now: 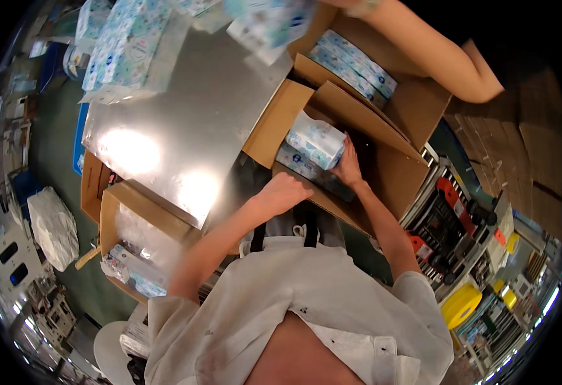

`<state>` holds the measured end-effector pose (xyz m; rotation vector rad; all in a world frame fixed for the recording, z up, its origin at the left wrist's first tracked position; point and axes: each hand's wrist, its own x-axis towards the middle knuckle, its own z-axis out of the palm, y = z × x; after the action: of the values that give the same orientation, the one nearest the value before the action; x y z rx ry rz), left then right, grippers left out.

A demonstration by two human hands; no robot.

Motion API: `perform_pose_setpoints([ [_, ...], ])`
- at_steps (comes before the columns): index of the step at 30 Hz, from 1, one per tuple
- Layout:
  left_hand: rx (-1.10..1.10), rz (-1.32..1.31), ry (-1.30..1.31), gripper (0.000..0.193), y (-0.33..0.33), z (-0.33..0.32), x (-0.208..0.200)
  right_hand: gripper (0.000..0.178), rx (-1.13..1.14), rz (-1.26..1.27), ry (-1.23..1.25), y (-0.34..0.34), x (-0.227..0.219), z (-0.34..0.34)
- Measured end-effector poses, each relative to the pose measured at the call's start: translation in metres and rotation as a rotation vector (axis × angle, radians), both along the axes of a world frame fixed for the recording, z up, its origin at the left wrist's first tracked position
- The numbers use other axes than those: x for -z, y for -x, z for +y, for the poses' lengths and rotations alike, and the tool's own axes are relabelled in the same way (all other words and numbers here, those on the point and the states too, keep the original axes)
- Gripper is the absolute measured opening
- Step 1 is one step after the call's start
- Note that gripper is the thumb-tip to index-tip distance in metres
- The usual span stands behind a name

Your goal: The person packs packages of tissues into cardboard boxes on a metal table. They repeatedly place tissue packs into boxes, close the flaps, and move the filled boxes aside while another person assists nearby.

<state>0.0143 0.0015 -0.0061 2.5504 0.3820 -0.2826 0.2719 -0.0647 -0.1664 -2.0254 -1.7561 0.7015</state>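
My right hand (349,165) is closed around the end of a clear-wrapped pack of tissues (316,140) with a blue-and-white print. The pack is tilted inside the near open cardboard box (390,176). Below it, a similar printed pack (303,165) lies in the box along the near wall. My left hand (285,194) is curled at the near-left edge of the same box. Its fingers point toward the wall, and whatever they may grip is hidden.
Another person's arm (432,48) reaches across a second cardboard box (415,106) holding printed packs (351,61). More packs (133,51) stand on the shiny metal table (210,90). A carton (111,208) with plastic wrap sits lower left; a roller conveyor (422,192) runs at right.
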Motion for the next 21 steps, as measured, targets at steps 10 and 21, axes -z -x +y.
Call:
perform_pose_setpoints([
  [10, -0.027, -0.027, -0.028, 0.013, -0.006, 0.015, -0.010, 0.094, -0.148, -0.342, 0.129, -0.020, -0.105, 0.027],
  [21, -0.029, -0.037, 0.038, 0.015, -0.013, 0.011, -0.004, 0.081, -0.219, -0.624, 0.331, -0.008, -0.230, 0.061],
])
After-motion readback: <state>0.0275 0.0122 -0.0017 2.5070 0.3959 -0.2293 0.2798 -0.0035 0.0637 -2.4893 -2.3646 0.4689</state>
